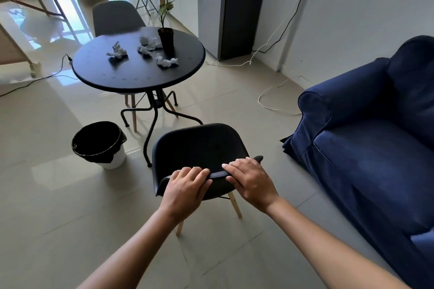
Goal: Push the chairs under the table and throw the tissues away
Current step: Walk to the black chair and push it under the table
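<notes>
Both hands, left point(185, 185) and right point(249, 178), grip the near chair point(199, 145) by its stiff backrest rim; it looks light, easily slid under the worktop point(131, 75)

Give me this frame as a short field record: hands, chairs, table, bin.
left hand: gripping the top edge of the near chair back
right hand: gripping the same edge
near chair: out from the table, not pushed in
far chair: behind the table, seat partly under it
tissues: several crumpled, on the table
plant pot: on the table
bin: on the floor left of near chair, black liner
</notes>
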A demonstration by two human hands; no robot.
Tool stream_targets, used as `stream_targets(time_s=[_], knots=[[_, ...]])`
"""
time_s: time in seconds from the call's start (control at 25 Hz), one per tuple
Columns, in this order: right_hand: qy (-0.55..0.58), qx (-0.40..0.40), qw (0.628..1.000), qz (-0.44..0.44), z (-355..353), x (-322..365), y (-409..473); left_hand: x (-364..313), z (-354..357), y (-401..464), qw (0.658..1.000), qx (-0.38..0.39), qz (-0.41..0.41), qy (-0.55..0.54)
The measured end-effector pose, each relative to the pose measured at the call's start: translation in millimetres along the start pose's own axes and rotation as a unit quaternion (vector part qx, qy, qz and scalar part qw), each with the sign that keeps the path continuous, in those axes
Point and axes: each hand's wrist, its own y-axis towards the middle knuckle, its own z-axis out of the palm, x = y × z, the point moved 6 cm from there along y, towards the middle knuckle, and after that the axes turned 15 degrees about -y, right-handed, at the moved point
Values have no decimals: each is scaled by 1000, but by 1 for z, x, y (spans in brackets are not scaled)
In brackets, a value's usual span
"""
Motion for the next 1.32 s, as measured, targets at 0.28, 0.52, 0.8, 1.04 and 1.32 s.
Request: stream_targets(time_s=[0.28, 0.52, 0.8, 1.04, 1.32], knots=[[39, -18, 998, -37, 2, -24, 11, -13, 4, 14, 999, -49, -19, 12], [102, -18, 989, -101, 8, -77, 8, -59, 23, 32, 992, -90, -91, 20], [125, 42, 980, -152, 17, -135, 9, -104, 50, 60, 981, -77, -176, 13], [130, 88, 974, -162, 40, -148, 29, -91, 52, 81, 977, -55, -206, 3], [147, 149, 964, -162, 79, -142, 83, -41, 45, 113, 972, -39, -234, 0]])
